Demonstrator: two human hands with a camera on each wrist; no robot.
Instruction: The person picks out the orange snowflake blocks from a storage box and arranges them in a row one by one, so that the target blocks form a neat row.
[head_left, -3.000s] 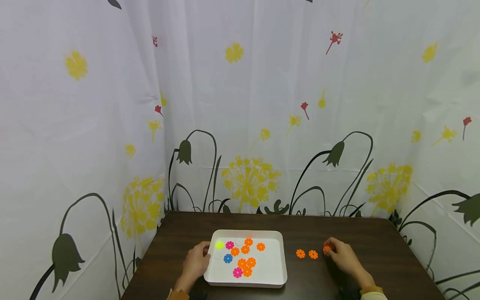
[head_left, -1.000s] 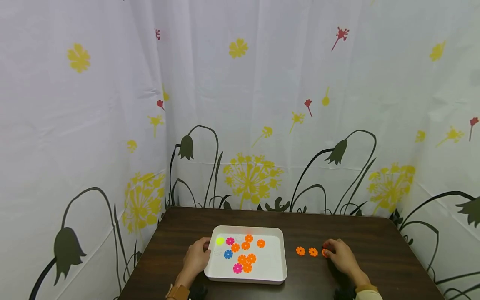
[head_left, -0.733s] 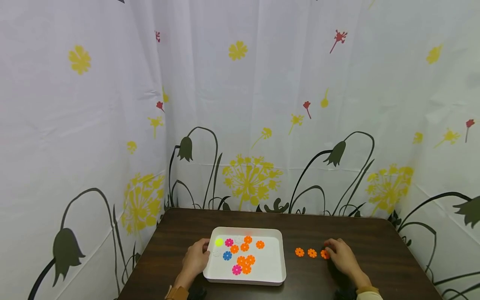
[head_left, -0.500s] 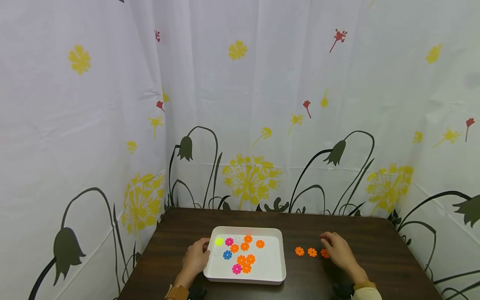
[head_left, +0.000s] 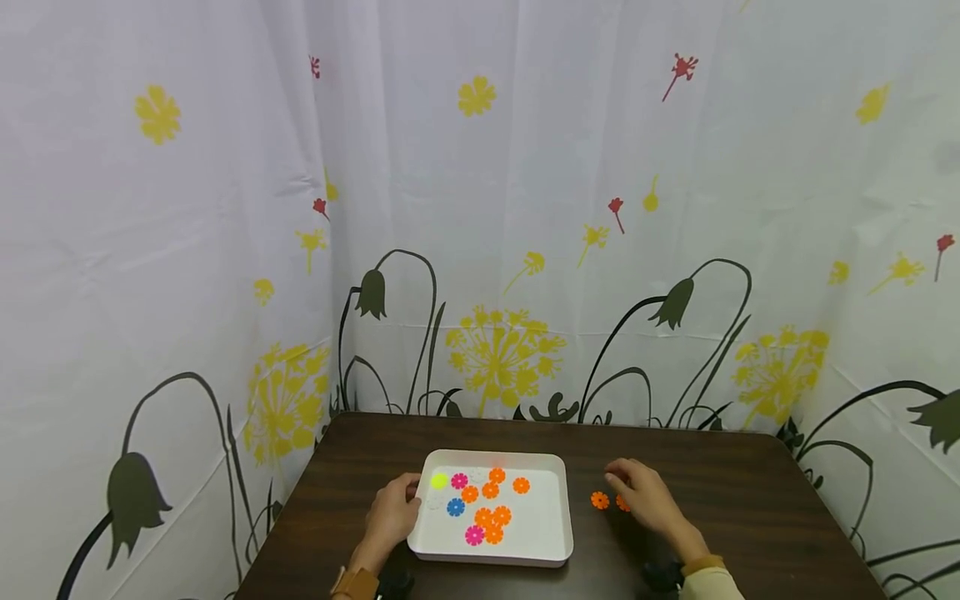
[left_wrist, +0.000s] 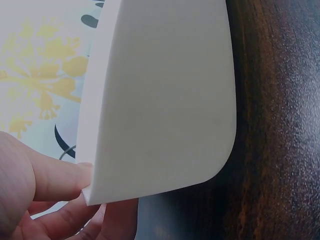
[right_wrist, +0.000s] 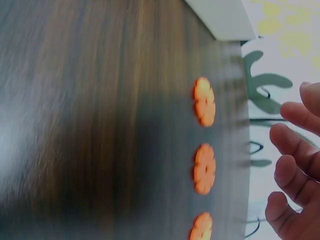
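My left hand (head_left: 392, 514) grips the left edge of a white tray (head_left: 542, 529). Thumb on the rim and fingers beneath it show in the left wrist view, beside the tray's wall (left_wrist: 165, 100). Several orange flower-shaped discs (head_left: 521, 485) lie in the tray, along with pink ones (head_left: 474, 535), a blue one (head_left: 456, 507), a yellow-green one (head_left: 439, 481) and clear ones. My right hand (head_left: 647, 497) hovers over the table right of the tray, holding nothing, fingers loosely bent. Below it runs a row of three orange discs (right_wrist: 204, 169); the head view hides the rightmost one behind the hand.
The dark wooden table (head_left: 757, 517) reaches back to a white curtain (head_left: 480, 208) printed with flowers. At its left and right the curtain wraps around the table.
My right hand put the third orange disc down at the row's right end, let go, lifted and moved left over the row. My left hand has stayed on the tray.
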